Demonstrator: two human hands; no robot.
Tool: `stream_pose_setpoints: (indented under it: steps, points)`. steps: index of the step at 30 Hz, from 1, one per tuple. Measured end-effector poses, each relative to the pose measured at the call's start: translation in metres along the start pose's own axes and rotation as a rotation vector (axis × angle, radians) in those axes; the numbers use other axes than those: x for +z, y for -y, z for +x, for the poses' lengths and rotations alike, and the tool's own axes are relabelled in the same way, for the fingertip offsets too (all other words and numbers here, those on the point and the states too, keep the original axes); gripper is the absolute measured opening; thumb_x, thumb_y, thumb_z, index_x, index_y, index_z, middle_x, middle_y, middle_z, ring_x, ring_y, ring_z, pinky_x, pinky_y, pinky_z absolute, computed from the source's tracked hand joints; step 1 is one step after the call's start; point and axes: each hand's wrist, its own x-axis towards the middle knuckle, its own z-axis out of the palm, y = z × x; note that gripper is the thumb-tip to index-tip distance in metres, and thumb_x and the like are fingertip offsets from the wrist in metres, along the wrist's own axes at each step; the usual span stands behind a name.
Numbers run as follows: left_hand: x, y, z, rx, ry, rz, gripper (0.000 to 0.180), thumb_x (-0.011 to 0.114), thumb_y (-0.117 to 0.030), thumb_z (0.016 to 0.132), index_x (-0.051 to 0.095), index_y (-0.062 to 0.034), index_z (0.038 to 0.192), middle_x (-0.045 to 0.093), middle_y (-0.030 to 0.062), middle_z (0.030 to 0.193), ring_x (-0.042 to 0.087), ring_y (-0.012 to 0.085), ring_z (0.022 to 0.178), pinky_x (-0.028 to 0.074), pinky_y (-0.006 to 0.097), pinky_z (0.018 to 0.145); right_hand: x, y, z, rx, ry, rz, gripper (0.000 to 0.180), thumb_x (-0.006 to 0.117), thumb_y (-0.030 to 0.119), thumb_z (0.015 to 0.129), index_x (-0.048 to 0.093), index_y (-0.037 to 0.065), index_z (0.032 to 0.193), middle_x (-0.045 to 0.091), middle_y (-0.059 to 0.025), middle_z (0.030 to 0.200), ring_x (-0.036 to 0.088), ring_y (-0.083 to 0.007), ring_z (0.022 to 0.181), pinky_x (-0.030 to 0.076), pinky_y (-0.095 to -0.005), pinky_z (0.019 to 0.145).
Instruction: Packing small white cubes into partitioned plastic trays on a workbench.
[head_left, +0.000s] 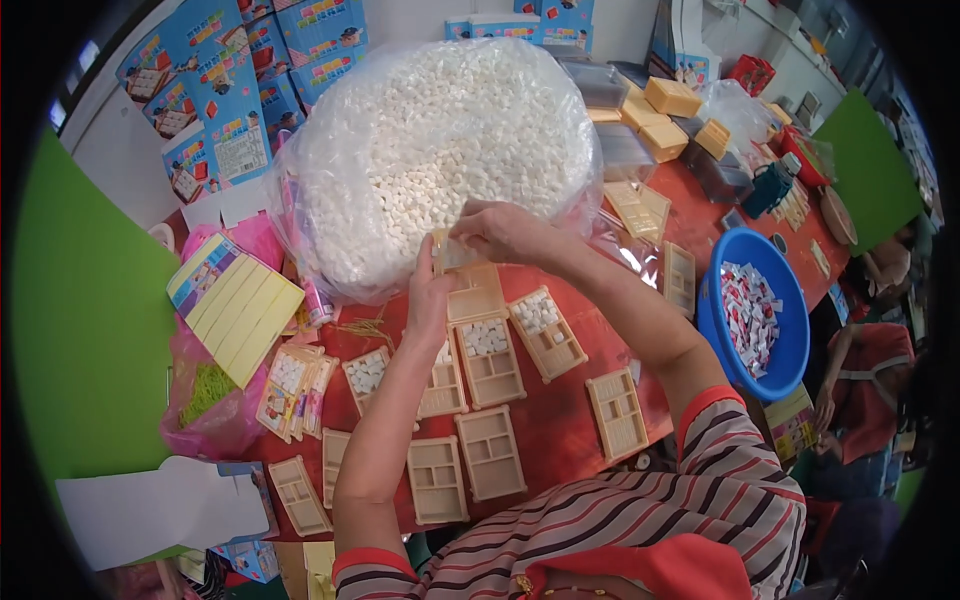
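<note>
Both hands meet at the front of a big clear plastic bag [440, 150] full of small white pieces. The left hand [430, 300] is raised with its fingers upright against a small beige compartment tray [452, 252], and the right hand [505, 232] curls over the same tray from above, pinching its top edge; the tray is held between them, just at the bag's lower edge. Below the hands, more beige trays [490, 360] lie flat on the red table [570, 420], some with white pieces in one compartment, others with none. Left of the bag rests a yellow striped card [240, 310] over a pink bag [205, 400]. On the right stands a blue bowl [745, 375] of small wrapped packets, and blue printed boxes [230, 100] lean behind.
</note>
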Motion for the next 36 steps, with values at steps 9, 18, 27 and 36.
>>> stream_pose_setpoints:
  steps: [9,18,27,36]
  points:
    - [0.047,0.009,-0.098,-0.021,0.116,-0.125,0.076,0.045,0.001,0.081,0.020,0.0005,0.152,0.039,0.0136,0.147,0.044,0.0200,0.131,0.035,0.031,0.108,0.010,0.029,-0.123,0.194,-0.412,0.039,0.023,0.063,0.010,0.084,0.066,0.004,0.106,0.060,-0.0129,0.098,0.063,-0.0263,0.086,0.051,-0.0360,0.073]
    - [0.072,0.070,-0.199,-0.063,0.135,-0.060,0.074,0.043,0.003,0.084,0.017,-0.0003,0.153,0.041,0.0124,0.144,0.045,0.0173,0.127,0.035,0.029,0.106,0.067,0.074,-0.234,0.542,-0.377,0.424,0.027,0.062,0.004,0.083,0.065,0.004,0.110,0.056,-0.0062,0.093,0.057,-0.0139,0.079,0.047,-0.0271,0.072]
    - [0.079,0.055,-0.221,0.047,0.190,0.763,0.065,0.040,-0.013,0.093,0.013,0.0028,0.150,0.055,0.0329,0.117,0.059,0.0412,0.106,0.046,0.045,0.090,0.095,0.079,-0.253,0.565,-0.413,0.357,0.025,0.054,-0.001,0.080,0.066,0.002,0.103,0.053,-0.0107,0.091,0.056,-0.0215,0.082,0.047,-0.0316,0.074]
    - [0.091,0.047,-0.214,-0.088,0.304,1.396,0.069,0.045,-0.025,0.093,0.017,0.0058,0.147,0.066,0.0271,0.073,0.065,0.0459,0.069,0.051,0.054,0.067,0.096,0.086,-0.254,0.569,-0.390,0.169,0.024,0.051,0.000,0.083,0.064,0.001,0.103,0.055,-0.0190,0.097,0.058,-0.0362,0.091,0.048,-0.0402,0.079]
